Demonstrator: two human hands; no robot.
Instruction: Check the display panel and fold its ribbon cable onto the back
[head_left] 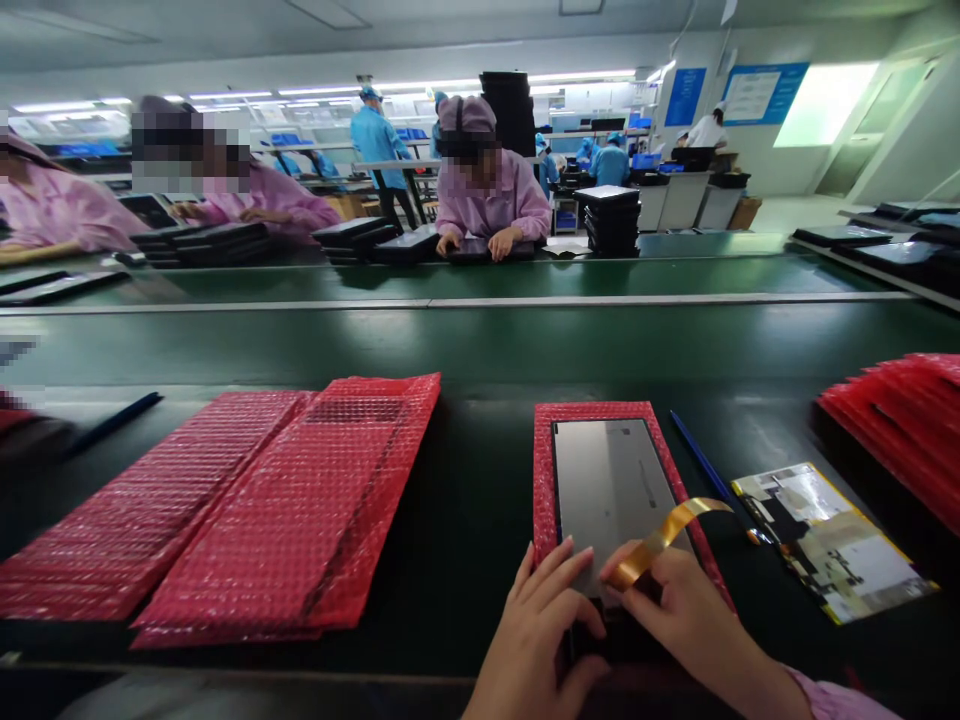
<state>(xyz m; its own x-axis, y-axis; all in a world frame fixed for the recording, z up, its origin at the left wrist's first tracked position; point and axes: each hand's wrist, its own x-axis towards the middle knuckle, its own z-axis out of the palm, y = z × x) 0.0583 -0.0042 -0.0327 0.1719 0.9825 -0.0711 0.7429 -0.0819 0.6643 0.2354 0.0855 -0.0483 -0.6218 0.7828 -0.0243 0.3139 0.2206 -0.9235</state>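
Observation:
A flat display panel [604, 470] with a grey face and dark border lies on a red bubble-wrap pouch [544, 440] in front of me. My left hand [551, 625] rests at the panel's lower left edge, fingers stretched out, holding nothing visible. My right hand [675, 610] pinches a curling strip of amber tape [652, 548] over the panel's lower right part. The panel's bottom end is partly hidden behind both hands. Right of the pouch lies a slim blue pen-like stick [701, 455]. Beyond it sits another flat part with silvery and black patches and yellow edges [840, 545].
Stacked red bubble-wrap pouches lie to my left [300, 510], with more [900, 430] at the right edge. Another dark blue stick [116, 422] lies far left. Across the green bench [480, 340], co-workers in pink handle dark flat devices beside device stacks [611, 220].

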